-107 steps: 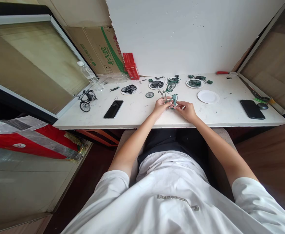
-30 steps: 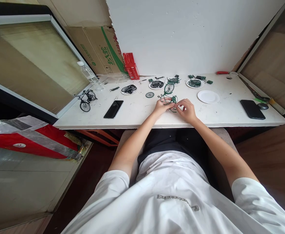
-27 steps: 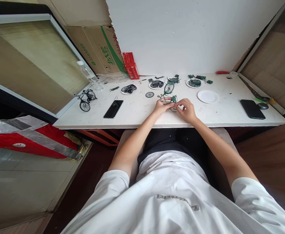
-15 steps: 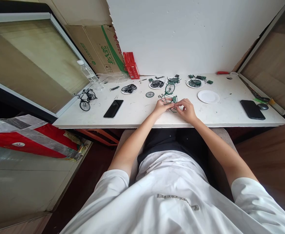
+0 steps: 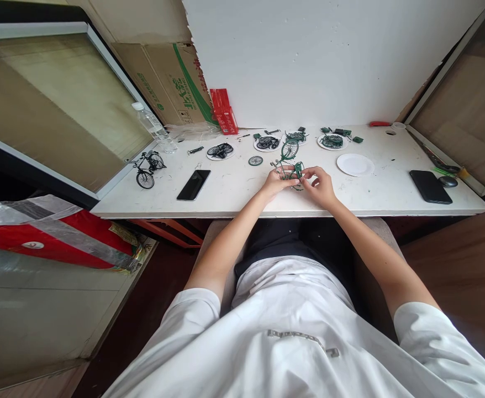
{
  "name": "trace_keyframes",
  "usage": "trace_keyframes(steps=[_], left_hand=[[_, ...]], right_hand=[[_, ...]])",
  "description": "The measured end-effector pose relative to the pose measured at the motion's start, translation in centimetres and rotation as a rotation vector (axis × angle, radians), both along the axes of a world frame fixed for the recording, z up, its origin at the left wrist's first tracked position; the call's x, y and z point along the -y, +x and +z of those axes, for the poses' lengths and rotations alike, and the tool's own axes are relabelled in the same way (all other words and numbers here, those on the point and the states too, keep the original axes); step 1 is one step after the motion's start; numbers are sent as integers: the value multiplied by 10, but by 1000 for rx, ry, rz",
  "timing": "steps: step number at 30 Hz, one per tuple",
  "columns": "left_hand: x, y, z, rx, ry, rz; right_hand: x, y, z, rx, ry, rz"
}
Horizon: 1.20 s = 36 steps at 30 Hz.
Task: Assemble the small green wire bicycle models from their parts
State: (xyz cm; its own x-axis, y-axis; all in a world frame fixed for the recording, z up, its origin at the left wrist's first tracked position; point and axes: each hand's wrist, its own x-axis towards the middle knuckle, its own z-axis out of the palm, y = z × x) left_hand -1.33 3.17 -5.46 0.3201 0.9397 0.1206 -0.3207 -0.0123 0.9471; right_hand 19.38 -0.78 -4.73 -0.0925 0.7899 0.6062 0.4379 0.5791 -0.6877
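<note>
A green model bicycle [image 5: 289, 150], partly assembled, is held above the table in front of me, its one visible wheel pointing away. My left hand [image 5: 276, 182] grips its frame from the left, fingers beneath and thumb on top. My right hand [image 5: 319, 187] pinches at the bicycle's right side, beside a small green part; fingers hide the exact contact. Left of the bicycle a loose spoked wheel [image 5: 256, 160] lies flat on the table. Behind it are paper plates holding black bicycle parts [image 5: 268, 143] and green bicycle parts [image 5: 332, 141].
A finished black model bicycle [image 5: 146, 167] stands at the left, near a phone [image 5: 193, 185] and a plastic bottle [image 5: 154, 128]. A bare paper plate [image 5: 355, 165] lies right of my hands. Farther right are a black phone [image 5: 430, 187] and a mouse [image 5: 447, 181]. A red box [image 5: 224, 113] stands behind.
My right hand has shifted slightly right and turned a little at the bicycle's side. The small green part there now stands more upright. My left hand keeps its hold.
</note>
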Motion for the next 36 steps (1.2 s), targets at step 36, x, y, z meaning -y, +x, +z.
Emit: trace_keyframes(steps=[36], left_hand=[[3,-2,7,53,-74,80]], right_hand=[[-2,1,1,51,-26,29]])
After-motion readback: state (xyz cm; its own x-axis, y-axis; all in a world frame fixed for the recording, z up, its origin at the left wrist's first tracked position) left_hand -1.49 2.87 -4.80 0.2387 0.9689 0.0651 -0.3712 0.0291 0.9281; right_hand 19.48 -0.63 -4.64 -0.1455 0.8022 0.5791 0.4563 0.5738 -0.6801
